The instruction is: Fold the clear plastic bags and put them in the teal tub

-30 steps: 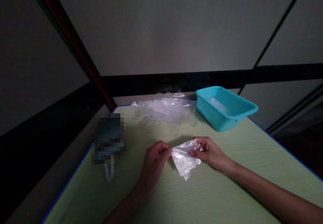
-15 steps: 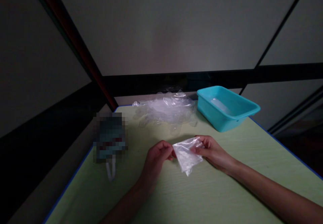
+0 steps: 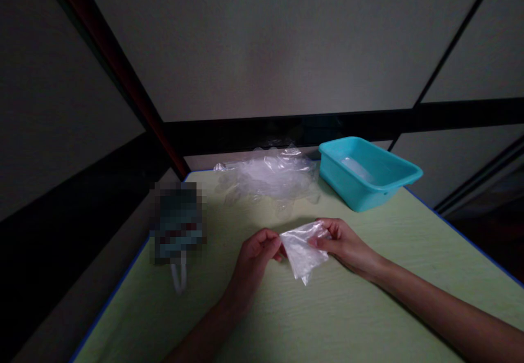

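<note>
A folded clear plastic glove (image 3: 302, 262), thin and shiny, is held between my two hands above the table. My left hand (image 3: 258, 254) pinches its upper left corner between thumb and fingers. On the other side, my right hand (image 3: 341, 244) grips the right part, thumb on top and fingers behind. The lower end of the plastic hangs down in loose points. Beyond my hands lies a spread pile of clear disposable plastic gloves (image 3: 266, 177), with rounded finger-like ends showing along its edges.
A turquoise plastic basin (image 3: 360, 191) stands at the back right, with something pale and clear on its bottom. At the left edge is a blurred-out item (image 3: 178, 224) with a white strap. The light green table (image 3: 327, 319) has a blue edge and meets a panelled wall (image 3: 286, 52).
</note>
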Motion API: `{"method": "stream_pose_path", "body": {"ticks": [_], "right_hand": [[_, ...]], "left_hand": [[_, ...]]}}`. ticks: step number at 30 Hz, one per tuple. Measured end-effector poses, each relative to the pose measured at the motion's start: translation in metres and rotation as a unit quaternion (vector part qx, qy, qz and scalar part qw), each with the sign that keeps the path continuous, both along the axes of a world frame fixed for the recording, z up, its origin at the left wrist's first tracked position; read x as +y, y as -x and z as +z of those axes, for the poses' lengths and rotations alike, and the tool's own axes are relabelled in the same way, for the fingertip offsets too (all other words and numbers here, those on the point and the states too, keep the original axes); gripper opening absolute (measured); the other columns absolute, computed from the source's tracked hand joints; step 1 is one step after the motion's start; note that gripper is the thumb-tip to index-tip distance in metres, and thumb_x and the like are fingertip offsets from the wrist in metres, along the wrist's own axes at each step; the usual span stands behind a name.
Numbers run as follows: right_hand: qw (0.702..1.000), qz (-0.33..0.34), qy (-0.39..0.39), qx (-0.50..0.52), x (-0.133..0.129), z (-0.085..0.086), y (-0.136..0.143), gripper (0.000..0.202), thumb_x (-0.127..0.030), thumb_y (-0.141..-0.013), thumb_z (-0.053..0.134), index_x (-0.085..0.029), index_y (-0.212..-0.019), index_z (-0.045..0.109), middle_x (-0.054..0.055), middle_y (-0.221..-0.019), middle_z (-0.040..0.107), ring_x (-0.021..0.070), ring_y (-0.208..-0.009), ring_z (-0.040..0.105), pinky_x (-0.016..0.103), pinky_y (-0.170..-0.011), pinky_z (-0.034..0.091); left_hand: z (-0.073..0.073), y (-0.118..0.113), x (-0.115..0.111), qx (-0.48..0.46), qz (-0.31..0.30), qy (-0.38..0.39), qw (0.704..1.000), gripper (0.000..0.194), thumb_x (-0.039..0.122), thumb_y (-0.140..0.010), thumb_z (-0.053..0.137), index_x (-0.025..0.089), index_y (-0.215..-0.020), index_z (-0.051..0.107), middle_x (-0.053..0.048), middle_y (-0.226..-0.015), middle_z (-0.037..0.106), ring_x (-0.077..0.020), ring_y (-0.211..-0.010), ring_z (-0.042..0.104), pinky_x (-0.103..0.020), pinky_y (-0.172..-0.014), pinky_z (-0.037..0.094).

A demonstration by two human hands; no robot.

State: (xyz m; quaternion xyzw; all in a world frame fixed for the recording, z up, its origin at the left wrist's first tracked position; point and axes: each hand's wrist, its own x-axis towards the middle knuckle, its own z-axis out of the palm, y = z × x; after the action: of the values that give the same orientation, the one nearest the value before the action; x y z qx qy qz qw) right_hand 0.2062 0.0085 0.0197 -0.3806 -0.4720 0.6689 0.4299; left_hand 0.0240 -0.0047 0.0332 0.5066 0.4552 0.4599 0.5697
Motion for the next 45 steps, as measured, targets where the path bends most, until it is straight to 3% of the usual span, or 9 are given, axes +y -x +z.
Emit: {"method": "stream_pose_path", "body": {"ticks": [17,29,35,40,43,45], "right_hand": [[1.0,0.0,-0.013,-0.028,-0.001,0.001,0.001,0.027,-0.032,-0.057,0.076,-0.013,-0.062,0.057,-0.003,-0.056,0.056,0.0076,-0.048,0.047,0.02,-0.047,0.033],[1.0,-0.004,-0.008,-0.022,0.0,-0.001,0.001,0.027,-0.032,-0.056,0.076,-0.013,-0.062,0.057,-0.002,-0.057,0.058,0.0075,-0.047,0.047,0.02,-0.047,0.033],[1.0,-0.001,-0.015,-0.003,0.0,-0.003,0.0,0.023,-0.03,-0.061,0.074,-0.013,-0.07,0.06,-0.001,-0.064,0.061,0.0086,-0.052,0.05,0.021,-0.051,0.036],[1.0,0.003,-0.018,-0.004,0.0,-0.003,0.002,0.022,-0.03,-0.065,0.071,-0.013,-0.073,0.06,0.0,-0.063,0.06,0.0107,-0.055,0.052,0.023,-0.055,0.038],[0.99,-0.079,-0.097,-0.057,-0.002,0.005,-0.001,0.02,-0.032,-0.071,0.066,-0.015,-0.072,0.057,-0.001,-0.062,0.056,0.0122,-0.056,0.052,0.024,-0.053,0.039],[0.943,-0.172,-0.249,-0.136,-0.004,0.013,-0.007,0.013,-0.028,-0.075,0.061,-0.016,-0.072,0.056,0.001,-0.069,0.056,0.0144,-0.064,0.054,0.025,-0.056,0.041]], "left_hand": [[0.001,0.0,-0.001,0.036,0.009,-0.028,0.999,0.014,0.025,-0.069,0.053,0.017,-0.057,0.052,0.003,-0.054,0.051,-0.0124,-0.055,0.047,-0.021,-0.055,0.036],[-0.004,0.0,0.001,-0.009,-0.001,-0.007,1.0,0.02,0.033,-0.075,0.047,0.018,-0.062,0.048,0.001,-0.058,0.053,-0.0147,-0.056,0.052,-0.025,-0.054,0.042],[-0.002,-0.002,0.0,-0.008,-0.03,0.004,1.0,0.011,0.021,-0.061,0.058,0.015,-0.055,0.051,0.002,-0.052,0.052,-0.0118,-0.051,0.047,-0.021,-0.051,0.036],[-0.002,-0.002,0.0,-0.026,-0.014,0.01,1.0,0.01,0.018,-0.06,0.06,0.016,-0.055,0.052,0.003,-0.05,0.052,-0.0105,-0.05,0.046,-0.02,-0.05,0.033],[-0.004,0.0,0.0,-0.054,-0.005,0.029,0.998,0.009,0.018,-0.063,0.061,0.016,-0.059,0.053,0.004,-0.05,0.052,-0.009,-0.046,0.045,-0.02,-0.048,0.032],[-0.003,0.001,0.0,-0.079,-0.023,0.052,0.995,0.007,0.02,-0.065,0.061,0.015,-0.065,0.056,0.002,-0.055,0.056,-0.0099,-0.048,0.049,-0.02,-0.048,0.034]]}}
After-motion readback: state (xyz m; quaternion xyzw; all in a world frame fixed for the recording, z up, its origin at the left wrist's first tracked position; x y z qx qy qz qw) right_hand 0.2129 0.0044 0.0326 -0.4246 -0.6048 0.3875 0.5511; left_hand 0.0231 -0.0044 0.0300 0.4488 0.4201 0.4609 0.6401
